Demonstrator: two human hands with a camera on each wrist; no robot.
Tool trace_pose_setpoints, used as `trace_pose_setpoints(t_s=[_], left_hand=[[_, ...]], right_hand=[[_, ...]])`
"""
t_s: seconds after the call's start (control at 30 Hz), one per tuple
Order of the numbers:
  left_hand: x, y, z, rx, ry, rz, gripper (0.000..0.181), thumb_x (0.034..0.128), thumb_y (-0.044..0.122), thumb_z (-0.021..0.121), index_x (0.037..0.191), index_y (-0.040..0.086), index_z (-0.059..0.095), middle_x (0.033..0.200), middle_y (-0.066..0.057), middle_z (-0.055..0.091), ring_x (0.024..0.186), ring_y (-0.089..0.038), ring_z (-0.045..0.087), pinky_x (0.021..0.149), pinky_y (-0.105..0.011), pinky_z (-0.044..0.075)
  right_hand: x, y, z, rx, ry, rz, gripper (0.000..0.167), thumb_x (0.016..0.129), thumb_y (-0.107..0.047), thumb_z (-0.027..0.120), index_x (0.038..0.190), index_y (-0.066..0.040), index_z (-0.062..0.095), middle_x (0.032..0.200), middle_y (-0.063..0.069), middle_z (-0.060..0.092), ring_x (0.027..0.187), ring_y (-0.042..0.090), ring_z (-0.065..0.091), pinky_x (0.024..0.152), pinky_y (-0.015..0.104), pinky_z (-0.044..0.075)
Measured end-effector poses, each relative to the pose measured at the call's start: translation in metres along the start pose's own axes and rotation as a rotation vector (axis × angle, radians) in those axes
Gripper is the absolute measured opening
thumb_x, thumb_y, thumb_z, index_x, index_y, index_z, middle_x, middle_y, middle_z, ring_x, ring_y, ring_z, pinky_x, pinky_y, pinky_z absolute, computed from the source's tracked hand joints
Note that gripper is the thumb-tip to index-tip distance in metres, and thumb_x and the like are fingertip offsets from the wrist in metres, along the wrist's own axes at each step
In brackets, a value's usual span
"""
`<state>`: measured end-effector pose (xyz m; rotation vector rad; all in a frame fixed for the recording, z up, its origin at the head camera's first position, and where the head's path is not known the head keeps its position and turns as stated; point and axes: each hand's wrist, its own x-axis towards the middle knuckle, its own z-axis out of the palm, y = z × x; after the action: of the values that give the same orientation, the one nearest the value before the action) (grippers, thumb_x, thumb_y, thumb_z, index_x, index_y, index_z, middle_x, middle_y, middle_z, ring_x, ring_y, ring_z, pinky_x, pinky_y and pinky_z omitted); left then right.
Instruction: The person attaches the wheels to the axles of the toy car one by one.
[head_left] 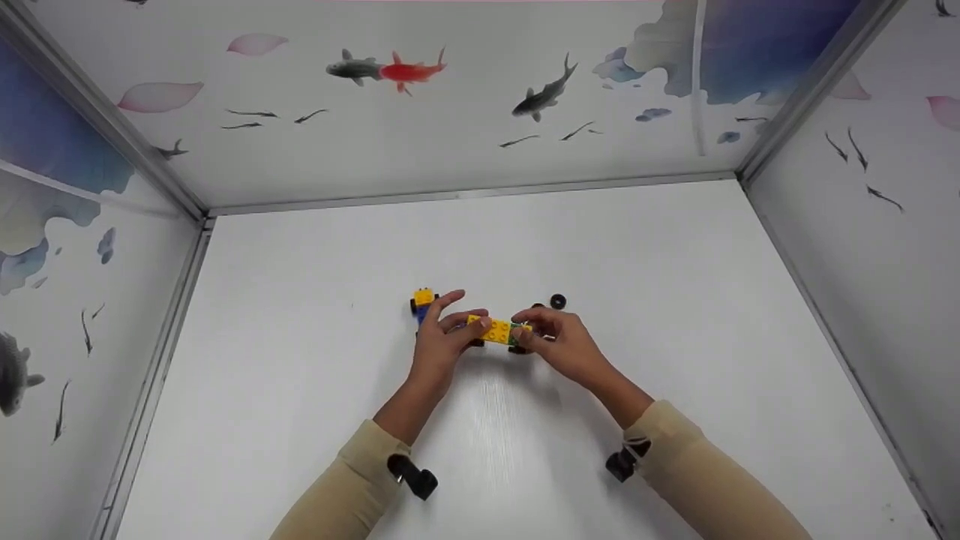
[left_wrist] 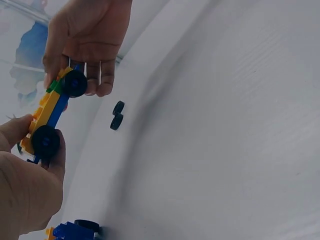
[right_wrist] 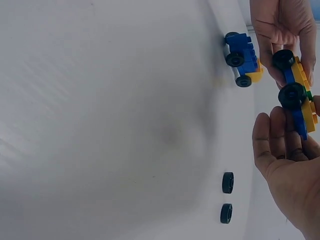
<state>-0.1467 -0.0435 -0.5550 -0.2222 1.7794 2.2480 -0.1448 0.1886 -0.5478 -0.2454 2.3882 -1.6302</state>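
Note:
Both hands hold a toy brick car [head_left: 496, 330] just above the white table, with yellow bricks on top, a green brick near one end, a blue base and black wheels. My left hand [head_left: 437, 346] grips one end, thumb on the yellow studs and fingers under the base, as the left wrist view shows. At the other end, the thumb and fingers of my right hand [head_left: 568, 346] pinch the car beside the green brick [left_wrist: 53, 86]. Beyond my left hand stands a second toy car [right_wrist: 243, 56], blue and yellow with black wheels, partly hidden in the head view.
Two loose black wheels [right_wrist: 228, 183] lie on the table [head_left: 300, 420] beyond my right hand. Printed wall panels [head_left: 465, 142] with metal edging enclose the table at the back and on both sides. A black wrist camera [head_left: 412, 476] sits on each sleeve.

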Motion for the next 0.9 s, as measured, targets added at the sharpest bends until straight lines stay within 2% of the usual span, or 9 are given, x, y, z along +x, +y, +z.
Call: trace_pose_setpoints(t_s=[0.17, 0.4, 0.7, 0.9], left_hand=[[0.002, -0.002, 0.000, -0.033, -0.009, 0.009, 0.072, 0.0993, 0.019, 0.085, 0.161, 0.017, 0.049, 0.141, -0.024, 0.072, 0.117, -0.021, 0.077, 0.104, -0.031, 0.064], [0.004, -0.004, 0.001, -0.046, -0.021, 0.010, 0.070, 0.1000, 0.017, 0.084, 0.161, 0.018, 0.050, 0.136, -0.016, 0.074, 0.118, -0.022, 0.077, 0.110, -0.036, 0.062], [0.002, -0.002, 0.006, 0.005, -0.042, 0.003, 0.070, 0.0982, 0.023, 0.086, 0.159, 0.023, 0.052, 0.133, -0.013, 0.071, 0.117, -0.021, 0.075, 0.115, -0.038, 0.059], [0.001, -0.001, 0.009, 0.026, -0.054, -0.014, 0.070, 0.0961, 0.027, 0.088, 0.158, 0.027, 0.055, 0.136, -0.011, 0.071, 0.119, -0.020, 0.074, 0.112, -0.035, 0.059]], right_hand=[[-0.004, -0.001, 0.004, 0.024, -0.067, -0.015, 0.026, 0.107, -0.020, 0.075, 0.127, -0.005, 0.077, 0.117, 0.015, 0.079, 0.095, 0.020, 0.075, 0.091, 0.050, 0.067], [-0.008, -0.001, 0.011, 0.004, -0.096, 0.016, 0.030, 0.104, -0.027, 0.079, 0.125, -0.006, 0.077, 0.105, 0.011, 0.079, 0.092, 0.019, 0.072, 0.081, 0.028, 0.060], [-0.009, -0.003, 0.019, -0.017, -0.121, 0.030, 0.028, 0.104, -0.033, 0.080, 0.114, -0.007, 0.078, 0.102, 0.006, 0.080, 0.091, 0.017, 0.070, 0.084, 0.028, 0.059], [-0.007, -0.004, 0.023, -0.019, -0.148, 0.031, 0.025, 0.109, -0.032, 0.072, 0.113, -0.008, 0.079, 0.100, 0.005, 0.082, 0.087, 0.015, 0.074, 0.082, 0.029, 0.062]])
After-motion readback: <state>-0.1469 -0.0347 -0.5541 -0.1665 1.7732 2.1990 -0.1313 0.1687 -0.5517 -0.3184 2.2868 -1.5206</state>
